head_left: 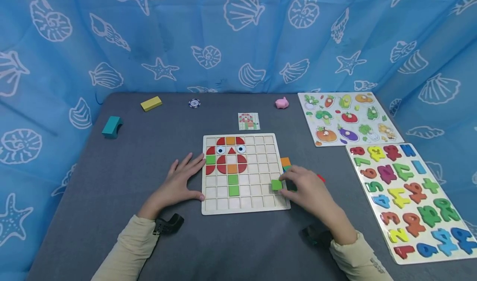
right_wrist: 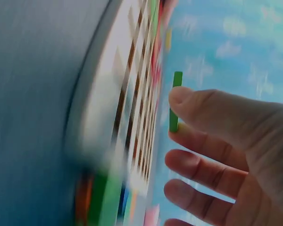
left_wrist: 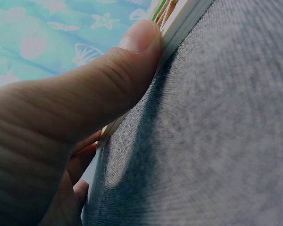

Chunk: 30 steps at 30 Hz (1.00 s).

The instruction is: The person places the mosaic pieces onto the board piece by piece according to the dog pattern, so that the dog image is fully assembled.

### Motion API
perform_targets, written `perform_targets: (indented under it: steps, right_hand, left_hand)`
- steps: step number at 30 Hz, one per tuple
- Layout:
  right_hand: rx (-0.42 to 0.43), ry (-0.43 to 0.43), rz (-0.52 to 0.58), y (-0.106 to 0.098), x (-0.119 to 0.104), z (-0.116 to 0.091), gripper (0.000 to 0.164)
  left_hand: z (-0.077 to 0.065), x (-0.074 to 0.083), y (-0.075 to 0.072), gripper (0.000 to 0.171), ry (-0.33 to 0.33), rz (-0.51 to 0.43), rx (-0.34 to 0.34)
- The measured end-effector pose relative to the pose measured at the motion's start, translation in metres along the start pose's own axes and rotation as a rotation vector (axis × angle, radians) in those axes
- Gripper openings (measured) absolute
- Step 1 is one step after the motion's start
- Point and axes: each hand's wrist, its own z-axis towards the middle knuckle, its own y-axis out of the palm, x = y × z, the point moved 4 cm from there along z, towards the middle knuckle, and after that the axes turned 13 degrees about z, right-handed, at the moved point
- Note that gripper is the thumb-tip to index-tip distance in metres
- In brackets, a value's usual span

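My right hand (head_left: 307, 190) pinches a green square tile (head_left: 276, 185) between thumb and index finger, over the right edge of the wooden grid board (head_left: 257, 190). In the right wrist view the green tile appears edge-on, with the other fingers spread below it. My left hand (head_left: 180, 181) lies along the board's left edge, its fingers spread and fairly straight, thumb against the rim in the left wrist view. Red, orange and green tiles, with two eye tiles (head_left: 241, 149), fill cells in the board's left half. Two green tiles (head_left: 233, 185) form a column below.
Loose coloured tiles (head_left: 285, 162) lie right of the board, partly behind my right hand. A small pattern card (head_left: 248, 121) lies beyond it. A vegetable puzzle (head_left: 343, 117) and a number puzzle (head_left: 406, 198) stand right. Farther back are a teal block (head_left: 111, 127), yellow block (head_left: 151, 104), poker chip (head_left: 194, 103) and pink pig (head_left: 282, 102).
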Motion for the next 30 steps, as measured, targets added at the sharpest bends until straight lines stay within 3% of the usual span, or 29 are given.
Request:
perform_targets:
  steps: [5,10,30]
  right_hand:
    - [-0.054,-0.156,0.006,0.029,-0.044,0.013,0.027]
    - [-0.105,-0.211,-0.01,0.052,-0.068,0.019,0.026]
    - [-0.102,-0.175,0.0,0.063,-0.072,0.023,0.027]
  left_hand:
    - [0.0,-0.001,0.0,0.105,-0.001,-0.001,0.002]
    - [0.001,-0.001,0.002,0.104,0.005,0.007,0.003]
    - [0.001,-0.001,-0.001,0.105,0.003,0.008,0.007]
